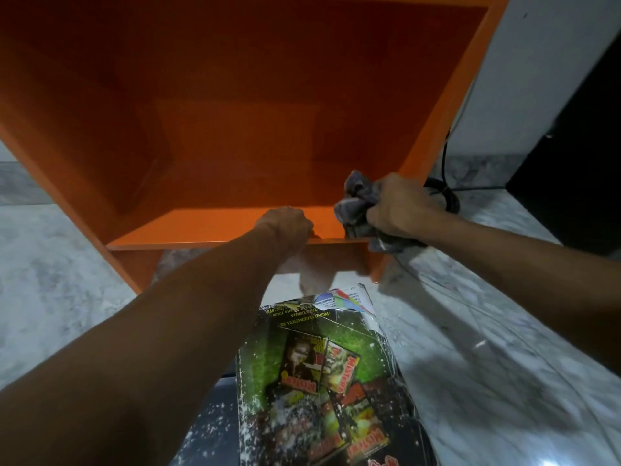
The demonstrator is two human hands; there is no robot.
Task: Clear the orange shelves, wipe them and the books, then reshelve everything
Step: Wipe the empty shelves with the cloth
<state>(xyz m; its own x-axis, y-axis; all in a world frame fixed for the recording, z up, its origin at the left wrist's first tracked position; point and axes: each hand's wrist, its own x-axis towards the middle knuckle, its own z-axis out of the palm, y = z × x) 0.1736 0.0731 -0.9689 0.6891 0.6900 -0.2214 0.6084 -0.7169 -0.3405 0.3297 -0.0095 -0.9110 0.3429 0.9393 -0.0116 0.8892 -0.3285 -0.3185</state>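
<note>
Shelves (235,136) are standing in front of you, bright orange and sitting on the gray marble floor (50,264). You are looking into one big box of them, and nothing is lying on its bottom board (208,227).

Your left hand (284,227) is reaching out to the front edge of that board. Its fingers are curling down over the edge, closed on the board, near the middle. Below that hand, under the board, something pale and blurry is showing, and you cannot tell what it is.

Your right hand (400,206) is squeezing shut on a gray rag (356,206). The rag is bunching up out of your fist and hanging down a little. It is touching the right end of the board, just beside the right wall of the shelves.

Books (322,375) are lying flat in a pile on the floor, close to you and in front of the shelves. The top one is showing a green and black cover with red words on it. White specks are covering it. A paper with bright colors is sticking out at the far end of the pile.

A black cord (445,193) is curling on the floor to the right, behind your right hand. A big dark thing (578,146) is standing farther right, by the white wall (524,79).
</note>
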